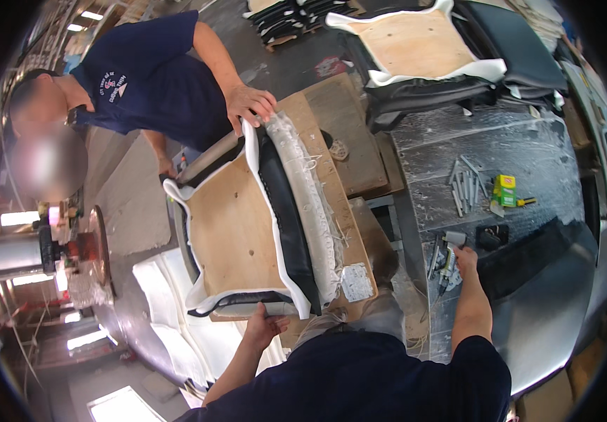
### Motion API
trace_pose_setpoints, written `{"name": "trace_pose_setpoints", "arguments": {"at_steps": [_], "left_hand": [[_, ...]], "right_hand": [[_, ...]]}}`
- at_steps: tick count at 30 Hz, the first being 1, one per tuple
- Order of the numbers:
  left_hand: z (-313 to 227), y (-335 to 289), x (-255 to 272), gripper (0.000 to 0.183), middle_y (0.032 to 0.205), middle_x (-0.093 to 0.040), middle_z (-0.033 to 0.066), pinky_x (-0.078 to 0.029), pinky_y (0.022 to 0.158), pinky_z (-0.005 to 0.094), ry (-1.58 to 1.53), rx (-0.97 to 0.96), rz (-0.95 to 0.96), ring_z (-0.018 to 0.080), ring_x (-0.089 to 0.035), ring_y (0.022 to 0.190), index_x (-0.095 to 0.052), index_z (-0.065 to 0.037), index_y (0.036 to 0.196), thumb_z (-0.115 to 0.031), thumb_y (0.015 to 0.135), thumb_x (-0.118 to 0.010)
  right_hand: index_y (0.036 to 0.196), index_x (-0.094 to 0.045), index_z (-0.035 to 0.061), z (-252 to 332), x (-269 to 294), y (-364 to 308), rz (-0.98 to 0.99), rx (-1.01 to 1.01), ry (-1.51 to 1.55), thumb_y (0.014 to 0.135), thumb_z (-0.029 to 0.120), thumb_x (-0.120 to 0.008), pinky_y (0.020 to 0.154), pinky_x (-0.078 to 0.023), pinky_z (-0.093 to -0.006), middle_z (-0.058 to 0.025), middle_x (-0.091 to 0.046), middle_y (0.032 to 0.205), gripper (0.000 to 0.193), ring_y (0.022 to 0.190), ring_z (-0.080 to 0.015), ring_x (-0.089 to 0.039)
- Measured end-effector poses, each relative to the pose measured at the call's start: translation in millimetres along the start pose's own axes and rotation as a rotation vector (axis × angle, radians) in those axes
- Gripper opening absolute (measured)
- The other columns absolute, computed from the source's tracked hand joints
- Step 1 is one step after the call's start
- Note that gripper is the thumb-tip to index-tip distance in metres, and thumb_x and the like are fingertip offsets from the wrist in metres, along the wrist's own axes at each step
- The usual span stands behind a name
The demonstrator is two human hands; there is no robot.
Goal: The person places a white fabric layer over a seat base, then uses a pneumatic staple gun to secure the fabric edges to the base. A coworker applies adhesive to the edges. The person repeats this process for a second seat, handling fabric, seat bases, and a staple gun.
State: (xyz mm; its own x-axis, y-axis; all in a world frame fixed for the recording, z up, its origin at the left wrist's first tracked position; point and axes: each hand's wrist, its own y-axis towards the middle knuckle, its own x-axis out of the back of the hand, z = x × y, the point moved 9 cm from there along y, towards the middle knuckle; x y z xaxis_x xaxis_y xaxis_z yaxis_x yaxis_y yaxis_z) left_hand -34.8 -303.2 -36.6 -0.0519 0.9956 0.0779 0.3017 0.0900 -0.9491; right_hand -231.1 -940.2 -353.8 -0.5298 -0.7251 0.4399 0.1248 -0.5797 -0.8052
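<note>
A seat panel [236, 218] lies underside up in front of me, with bare plywood framed by white padding and black cover material. My left hand [267, 326] is at its near edge, palm turned up, fingers loosely spread and the thumb by the rim. On the right-hand table, my right hand [466, 259] is closed around a pneumatic staple gun [449, 270] lying among small tools. Across the panel, a co-worker in a dark shirt has one hand [250, 105] on its far corner and the other hand [168, 167] at its left side.
Staple strips [466, 186] lie on the dark table [423, 151] beside a yellow-green box [505, 191]. Black upholstered pieces [549, 281] cover its near right part. Another padded seat [416, 42] sits at its far end. White foam sheets [170, 295] are stacked left of me.
</note>
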Motion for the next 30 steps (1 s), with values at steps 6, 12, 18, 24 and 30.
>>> {"name": "trace_pose_setpoints", "arguments": {"at_steps": [6, 12, 18, 24, 30], "left_hand": [[57.5, 16.6, 18.1, 0.082, 0.137, -0.067, 0.0211, -0.055, 0.097, 0.0489, -0.067, 0.013, 0.197, 0.0384, -0.069, 0.117, -0.051, -0.011, 0.157, -0.076, 0.111, -0.035], [67.3, 57.7, 60.0, 0.108, 0.144, -0.063, 0.0281, -0.052, 0.112, 0.0528, 0.205, 0.053, 0.172, 0.0404, -0.062, 0.132, -0.048, 0.01, 0.151, -0.087, 0.103, -0.042], [58.3, 62.2, 78.8, 0.089, 0.138, -0.068, 0.0264, -0.051, 0.112, 0.0493, 0.739, -0.064, 0.3, 0.0384, -0.066, 0.129, -0.057, 0.005, 0.145, -0.074, 0.108, -0.042], [26.4, -9.6, 7.3, 0.056, 0.14, -0.066, 0.0286, -0.05, 0.112, 0.051, 1.275, -1.004, 0.43, 0.043, -0.064, 0.132, -0.064, 0.001, 0.142, -0.047, 0.114, -0.057], [40.0, -61.7, -107.1, 0.076, 0.168, -0.042, 0.0305, -0.041, 0.12, 0.0578, 1.453, -1.789, 0.19, 0.0499, -0.047, 0.151, -0.045, -0.007, 0.166, -0.036, 0.102, -0.075]], "right_hand": [[0.142, -0.074, 0.0061, 43.3, -3.3, -70.8, -0.076, 0.257, -0.356, 0.085, 0.043, -0.092, 0.101, -0.059, -0.0435, -0.0179, -0.078, 0.134, 0.071, 0.118, -0.03, -0.076], [0.131, -0.08, 0.0124, 2.7, 13.7, -195.4, -0.214, 0.37, -0.199, 0.086, 0.042, -0.088, 0.101, -0.06, -0.0437, -0.0183, -0.082, 0.12, 0.054, 0.114, -0.0349, -0.078], [0.125, -0.081, 0.0045, -166.6, 33.8, -278.1, -0.381, 0.168, 0.235, 0.093, 0.023, -0.084, 0.082, -0.064, -0.0372, -0.012, -0.084, 0.105, 0.038, 0.089, -0.0226, -0.082], [0.098, -0.077, -0.0008, -242.2, 135.2, -317.9, -0.742, 0.201, 0.958, 0.102, 0.015, -0.074, 0.053, -0.051, -0.033, -0.0068, -0.07, 0.071, 0.016, 0.059, -0.0167, -0.065], [0.132, -0.075, 0.0056, -208.2, 180.9, -288.0, -0.701, 0.231, 1.369, 0.105, 0.019, -0.074, 0.07, -0.061, -0.034, -0.0072, -0.079, 0.103, 0.031, 0.081, -0.0187, -0.075]]}}
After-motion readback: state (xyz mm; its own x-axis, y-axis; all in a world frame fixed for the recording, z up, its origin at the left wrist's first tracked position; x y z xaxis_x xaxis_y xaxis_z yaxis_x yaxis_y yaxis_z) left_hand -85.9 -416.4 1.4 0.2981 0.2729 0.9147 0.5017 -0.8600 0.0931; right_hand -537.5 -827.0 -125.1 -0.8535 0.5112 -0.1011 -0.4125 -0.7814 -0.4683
